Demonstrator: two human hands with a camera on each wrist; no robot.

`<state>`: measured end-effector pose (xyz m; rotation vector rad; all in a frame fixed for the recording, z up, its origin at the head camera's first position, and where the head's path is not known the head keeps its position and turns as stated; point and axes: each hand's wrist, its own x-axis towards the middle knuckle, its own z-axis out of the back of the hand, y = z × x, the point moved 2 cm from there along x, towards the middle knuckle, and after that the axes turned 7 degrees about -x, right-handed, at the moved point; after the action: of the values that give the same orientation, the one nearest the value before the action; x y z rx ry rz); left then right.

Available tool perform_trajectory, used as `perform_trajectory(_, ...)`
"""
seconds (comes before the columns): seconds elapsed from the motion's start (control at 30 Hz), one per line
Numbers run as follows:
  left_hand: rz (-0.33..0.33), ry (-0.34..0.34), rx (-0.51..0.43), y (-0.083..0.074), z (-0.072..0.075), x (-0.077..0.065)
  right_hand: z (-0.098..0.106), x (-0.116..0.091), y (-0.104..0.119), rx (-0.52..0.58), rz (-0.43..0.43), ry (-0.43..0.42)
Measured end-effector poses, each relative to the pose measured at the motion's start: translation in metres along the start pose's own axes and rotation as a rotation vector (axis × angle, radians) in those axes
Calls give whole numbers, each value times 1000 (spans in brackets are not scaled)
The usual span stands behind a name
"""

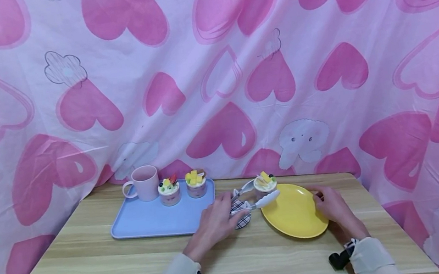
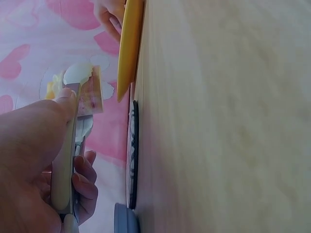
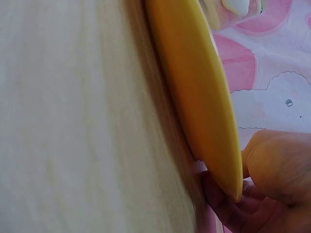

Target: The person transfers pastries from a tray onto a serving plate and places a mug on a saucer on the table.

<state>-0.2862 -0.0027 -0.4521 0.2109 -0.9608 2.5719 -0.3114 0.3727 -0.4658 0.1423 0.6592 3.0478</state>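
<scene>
My left hand [image 1: 218, 218] grips a pair of metal tongs [image 2: 73, 141] with pale tips. Between the tong tips is a small dessert cup [image 1: 265, 183] topped with cream and yellow fruit pieces. In the left wrist view the cup is held up off the table, near the left rim of a yellow plate [image 1: 294, 212]. My right hand [image 1: 334, 207] pinches the plate's right rim, thumb above and fingers beneath, as the right wrist view shows. A round checkered coaster [image 1: 244, 219] lies on the table under the tongs, partly hidden by them and my left hand.
A blue tray [image 1: 151, 222] lies on the left of the wooden table [image 1: 261, 265]. On it stand a pink mug [image 1: 145, 183] and two more dessert cups, one with a strawberry piece [image 1: 169, 192], one with yellow cubes [image 1: 196, 185]. A heart-patterned curtain [image 1: 213, 87] hangs behind the table.
</scene>
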Motion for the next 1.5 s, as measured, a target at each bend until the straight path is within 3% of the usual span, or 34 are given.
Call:
perform_trajectory(0.37, -28, -6, 19, -9, -14, 11, 0, 1, 0, -16, 7, -8)
perform_trajectory(0.9, -21, 42, 62, -21, -29, 25, 2, 0, 1, -1, -50, 27)
perform_trajectory(1.5, -10, 105, 70, -35, -47, 34, 1, 0, 2, 7, -30, 17)
